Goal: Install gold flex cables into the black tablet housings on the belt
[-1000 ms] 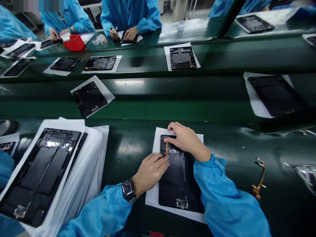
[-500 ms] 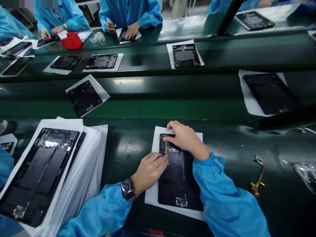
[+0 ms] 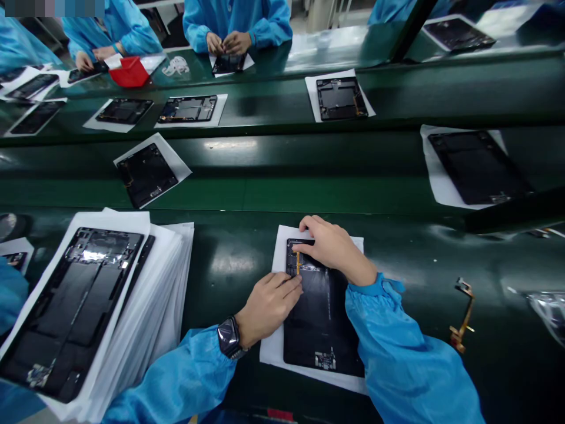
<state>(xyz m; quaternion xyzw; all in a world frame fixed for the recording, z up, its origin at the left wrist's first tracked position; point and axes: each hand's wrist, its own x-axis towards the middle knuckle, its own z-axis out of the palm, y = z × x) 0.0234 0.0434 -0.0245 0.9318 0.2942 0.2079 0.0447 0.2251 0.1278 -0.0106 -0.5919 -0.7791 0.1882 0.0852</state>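
A black tablet back housing [image 3: 315,330] lies on a white sheet [image 3: 270,347] in front of me, its small circuit board near the bottom edge. An orange flex cable [image 3: 298,263] runs along its upper left part. With fingers closed, my left hand [image 3: 272,303] pinches the cable's lower end. My right hand [image 3: 329,244] reaches over the housing's top edge, thumb and fingers closed at the cable's upper end. What lies under the right fingertips is hidden. Another flex cable [image 3: 462,321] lies loose on the table to the right.
At left, a tablet housing [image 3: 75,312] tops a stack of white sheets [image 3: 170,277]. Beyond run belts carrying housings on paper, including one housing [image 3: 148,174] and another [image 3: 479,165]. Co-workers in blue sit opposite, near a red box [image 3: 130,72]. A clear plastic bag [image 3: 549,312] lies right.
Housings on the near belt have shifted left, those on the far belt right. A co-worker opposite has brought both hands together over a housing. My hands stay in place.
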